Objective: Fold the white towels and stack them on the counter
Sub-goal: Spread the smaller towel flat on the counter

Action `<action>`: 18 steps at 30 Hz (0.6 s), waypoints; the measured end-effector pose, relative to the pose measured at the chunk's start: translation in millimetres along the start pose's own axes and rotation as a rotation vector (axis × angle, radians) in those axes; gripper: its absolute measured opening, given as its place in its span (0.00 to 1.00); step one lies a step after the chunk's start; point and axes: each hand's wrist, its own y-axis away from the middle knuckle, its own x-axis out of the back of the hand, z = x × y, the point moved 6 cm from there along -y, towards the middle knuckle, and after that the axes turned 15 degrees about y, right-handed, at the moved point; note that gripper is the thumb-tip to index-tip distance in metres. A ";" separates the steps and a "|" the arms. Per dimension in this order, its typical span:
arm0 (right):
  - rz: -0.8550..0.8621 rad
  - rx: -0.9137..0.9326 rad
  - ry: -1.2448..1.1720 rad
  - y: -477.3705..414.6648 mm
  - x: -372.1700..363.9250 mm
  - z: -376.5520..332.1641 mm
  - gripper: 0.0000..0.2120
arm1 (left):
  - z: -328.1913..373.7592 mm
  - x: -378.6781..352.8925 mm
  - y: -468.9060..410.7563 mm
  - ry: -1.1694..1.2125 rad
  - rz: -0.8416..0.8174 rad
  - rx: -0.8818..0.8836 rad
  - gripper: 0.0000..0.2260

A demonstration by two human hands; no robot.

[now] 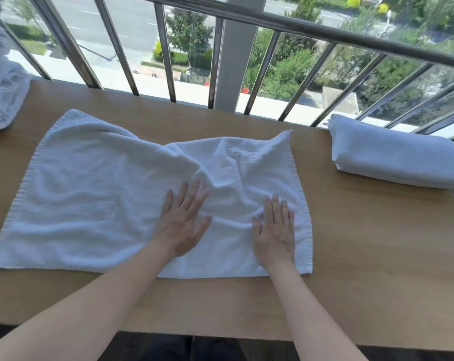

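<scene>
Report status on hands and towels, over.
Left hand and right hand open, flat on the spread towel, gripping nothing. Towel wrinkled, unfolded. Folded towel at right, more towels far left. Counter otherwise unobstructed.

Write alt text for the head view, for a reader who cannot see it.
Both hands, left and right, press flat on a wrinkled white towel spread on a wooden counter. A folded towel lies at the right, more towels at far left, with a railing behind.

No legible text or labels; towel embossing too faint.
</scene>
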 end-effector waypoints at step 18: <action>0.048 0.063 -0.006 -33.5 3.1 30.1 0.26 | 76.6 -88.4 2.1 -0.216 0.002 -0.094 0.38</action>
